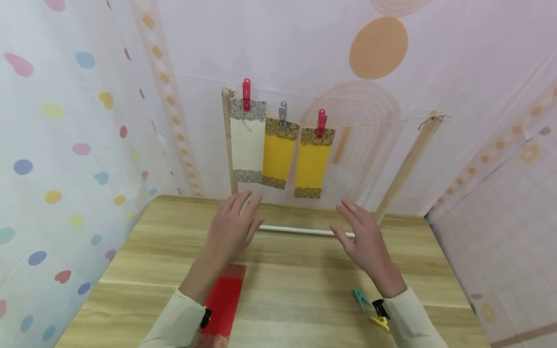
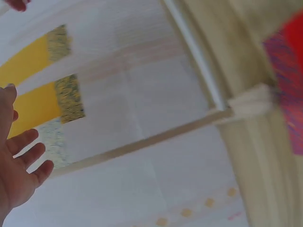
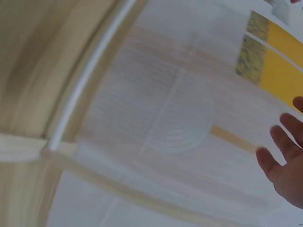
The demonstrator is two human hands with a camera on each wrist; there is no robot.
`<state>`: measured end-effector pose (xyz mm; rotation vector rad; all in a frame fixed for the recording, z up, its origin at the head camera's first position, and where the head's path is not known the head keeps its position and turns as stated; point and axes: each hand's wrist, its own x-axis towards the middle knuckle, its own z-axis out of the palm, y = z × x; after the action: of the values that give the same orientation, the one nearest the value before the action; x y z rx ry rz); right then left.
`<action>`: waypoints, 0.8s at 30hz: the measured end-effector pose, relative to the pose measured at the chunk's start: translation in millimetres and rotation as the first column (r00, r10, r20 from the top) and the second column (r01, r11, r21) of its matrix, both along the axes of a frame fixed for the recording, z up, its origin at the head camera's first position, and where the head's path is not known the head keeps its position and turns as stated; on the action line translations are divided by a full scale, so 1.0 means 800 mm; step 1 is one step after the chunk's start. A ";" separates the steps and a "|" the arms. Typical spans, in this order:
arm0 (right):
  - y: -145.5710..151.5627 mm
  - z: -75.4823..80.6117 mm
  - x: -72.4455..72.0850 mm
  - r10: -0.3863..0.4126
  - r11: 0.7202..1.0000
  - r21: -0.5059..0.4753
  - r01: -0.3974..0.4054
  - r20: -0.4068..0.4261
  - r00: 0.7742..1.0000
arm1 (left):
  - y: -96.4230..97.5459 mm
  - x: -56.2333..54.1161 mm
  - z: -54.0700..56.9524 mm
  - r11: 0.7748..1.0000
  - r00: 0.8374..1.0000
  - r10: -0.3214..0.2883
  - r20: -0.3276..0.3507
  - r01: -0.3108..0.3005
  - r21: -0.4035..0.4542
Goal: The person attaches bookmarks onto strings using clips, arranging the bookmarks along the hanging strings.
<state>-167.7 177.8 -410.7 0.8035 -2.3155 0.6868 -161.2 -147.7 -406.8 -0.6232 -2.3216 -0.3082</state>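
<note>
Both hands are held over the table with fingers spread and nothing in them. The left hand (image 1: pixel 231 226) is below the white card (image 1: pixel 247 145) with grey lace-patterned ends, which hangs from a string by a red clothespin (image 1: pixel 246 95). Beside it a yellow card (image 1: pixel 278 153) hangs from a grey clothespin (image 1: pixel 283 116), and another yellow card (image 1: pixel 313 164) from a second red clothespin (image 1: pixel 321 124). The right hand (image 1: pixel 364 238) is lower right of that last card. Under the left forearm lies a red card (image 1: pixel 226 299), partly hidden by the sleeve.
Two wooden posts, left (image 1: pixel 227 135) and right (image 1: pixel 409 164), carry the string (image 1: pixel 378 122); a white rod (image 1: pixel 304 230) runs between them low down. A teal clothespin (image 1: pixel 361 299) and a yellow clothespin (image 1: pixel 380 323) lie by the right wrist. Patterned curtains (image 1: pixel 87 125) surround the wooden table (image 1: pixel 296 290).
</note>
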 end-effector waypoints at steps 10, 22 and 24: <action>0.021 -0.049 0.026 -0.067 0.977 0.207 0.059 0.032 0.997 | -0.032 0.029 -0.045 0.972 0.976 0.115 0.185 -0.072 -0.224; 0.038 -0.099 0.059 -0.136 0.926 0.371 0.072 0.150 0.979 | -0.049 0.058 -0.095 0.961 0.909 0.215 0.357 -0.132 -0.244; 0.040 -0.107 0.064 -0.146 0.922 0.379 0.078 0.156 0.977 | -0.051 0.062 -0.101 0.957 0.896 0.239 0.375 -0.153 -0.245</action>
<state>-116.7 209.6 -496.6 0.7880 -2.6817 0.2800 -111.2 -188.6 -487.4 -0.4462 -2.8170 -0.0997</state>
